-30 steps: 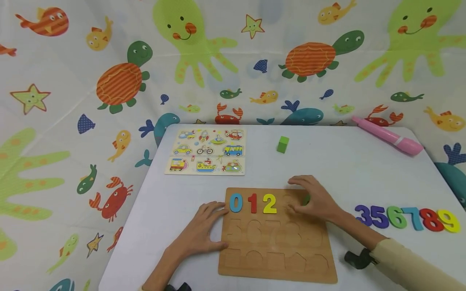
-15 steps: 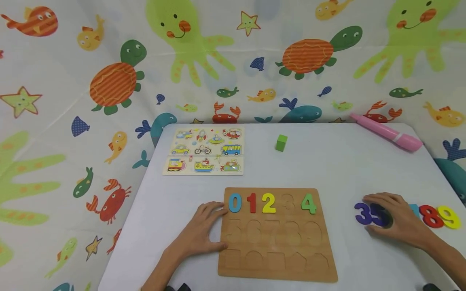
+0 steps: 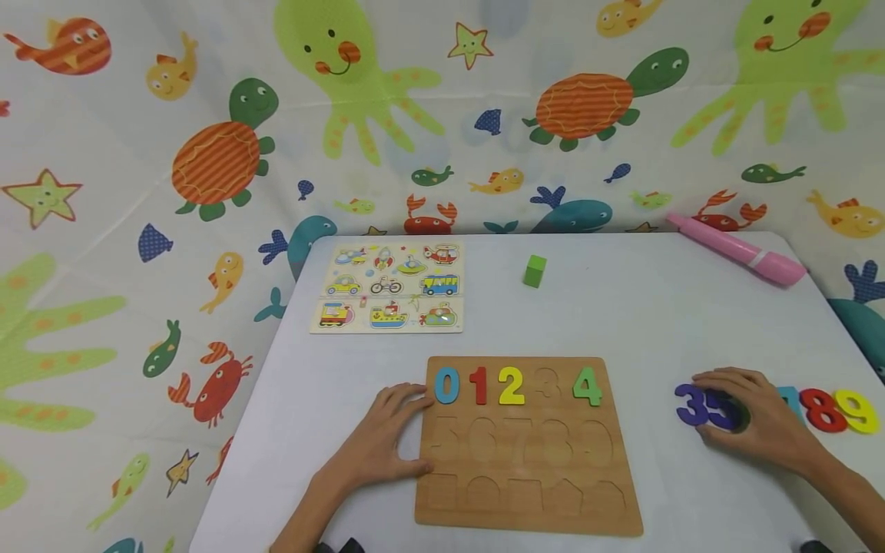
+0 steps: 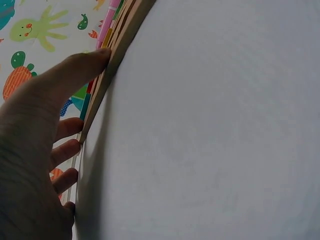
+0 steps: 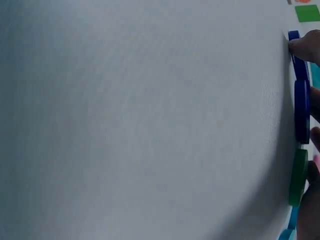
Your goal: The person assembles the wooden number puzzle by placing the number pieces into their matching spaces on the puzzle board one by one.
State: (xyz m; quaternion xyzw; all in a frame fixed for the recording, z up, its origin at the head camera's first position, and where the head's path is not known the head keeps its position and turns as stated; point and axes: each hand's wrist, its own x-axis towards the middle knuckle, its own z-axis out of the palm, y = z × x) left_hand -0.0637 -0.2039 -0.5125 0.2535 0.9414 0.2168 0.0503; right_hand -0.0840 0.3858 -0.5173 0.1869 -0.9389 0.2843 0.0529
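My left hand rests against the left edge of a wooden number puzzle board, fingertips and thumb touching its side. In the board's top row sit a blue 0, a red 1, a yellow 2 and a green 4; the slot for 3 between them is bare. To the right of the board, my right hand pinches a purple number 3 between thumb and index finger. A purple 5 lies partly under this hand, and a green 6 shows in the right wrist view.
A blue 7, a red 8 and a yellow 9 extend the row rightward. Farther back are a vehicle puzzle, a green block and a pink tube-shaped thing. A printed sea-animal cloth hangs behind the table.
My right hand has let go of the green 4 in the board's top row and moved right to the row of loose numbers. My left hand stays at the board's edge.
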